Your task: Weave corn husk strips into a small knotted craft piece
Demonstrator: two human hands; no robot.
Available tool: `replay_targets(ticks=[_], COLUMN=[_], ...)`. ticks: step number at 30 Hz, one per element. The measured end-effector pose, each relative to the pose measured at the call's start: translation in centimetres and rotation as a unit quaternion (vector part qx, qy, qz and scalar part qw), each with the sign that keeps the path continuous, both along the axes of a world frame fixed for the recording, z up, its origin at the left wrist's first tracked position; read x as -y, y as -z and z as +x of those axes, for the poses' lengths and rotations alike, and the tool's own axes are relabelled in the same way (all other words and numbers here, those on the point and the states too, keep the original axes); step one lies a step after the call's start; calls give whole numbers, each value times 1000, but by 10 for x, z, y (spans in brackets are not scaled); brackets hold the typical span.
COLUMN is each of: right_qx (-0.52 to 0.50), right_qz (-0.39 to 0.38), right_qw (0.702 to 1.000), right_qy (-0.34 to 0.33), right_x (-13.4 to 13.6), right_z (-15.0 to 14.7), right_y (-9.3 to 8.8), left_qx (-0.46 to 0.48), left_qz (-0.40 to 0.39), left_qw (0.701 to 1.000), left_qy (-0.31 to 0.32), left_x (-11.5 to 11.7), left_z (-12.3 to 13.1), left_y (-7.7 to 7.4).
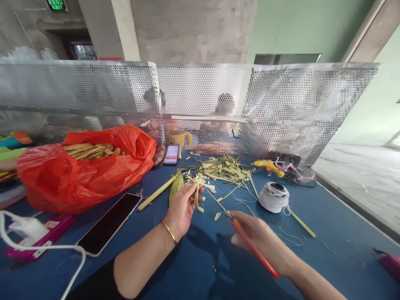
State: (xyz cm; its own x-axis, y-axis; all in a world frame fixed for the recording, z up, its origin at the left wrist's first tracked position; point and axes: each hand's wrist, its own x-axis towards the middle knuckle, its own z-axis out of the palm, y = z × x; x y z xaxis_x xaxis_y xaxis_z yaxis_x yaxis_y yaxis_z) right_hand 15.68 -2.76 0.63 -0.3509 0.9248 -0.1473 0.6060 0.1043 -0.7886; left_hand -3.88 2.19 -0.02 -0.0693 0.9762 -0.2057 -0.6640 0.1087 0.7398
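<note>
My left hand [181, 210], with a gold bangle at the wrist, pinches a small bundle of pale yellow-green leaf strips [197, 188] between thumb and fingers. My right hand [261, 235] is closed around red-handled scissors [242, 233]. Their thin metal blades point up and left, close to the bundle; whether they touch it I cannot tell. Just behind my left hand lie a green husk leaf [176, 187] and a pale stalk [158, 192]. A heap of cut leaf scraps [223, 170] spreads beyond both hands.
A red plastic bag [90, 183] of dry stalks stands left, behind a phone [109, 225] and a purple power strip [50, 233] with a white cable. To the right are a roll of white string [274, 198] and a yellow glue gun [269, 166]. A perforated metal screen [200, 89] borders the blue table [193, 266].
</note>
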Motion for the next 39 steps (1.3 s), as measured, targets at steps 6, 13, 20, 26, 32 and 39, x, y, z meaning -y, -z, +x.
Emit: replay_targets(ticks=[6, 13, 20, 26, 32, 39], right_qx=[-40, -75, -66, -57, -17, 40], right_qz=[1, -10, 7, 9, 19, 43], right_qw=[999, 997, 997, 998, 999, 998], right_qy=[14, 21, 31, 38, 25, 34], right_x=[1, 0, -2, -2, 1, 2], right_z=[-1, 2, 2, 3, 2, 0], right_y=[2, 9, 11, 9, 5, 2], left_qx=[28, 28, 20, 20, 16, 9], left_qz=[-4, 7, 14, 15, 19, 19], left_qw=[999, 999, 998, 998, 998, 998], left_qy=[28, 46, 52, 52, 49, 55], left_x=[3, 3, 3, 2, 3, 3], left_z=[6, 7, 6, 5, 5, 6], left_y=[4, 6, 7, 8, 7, 8])
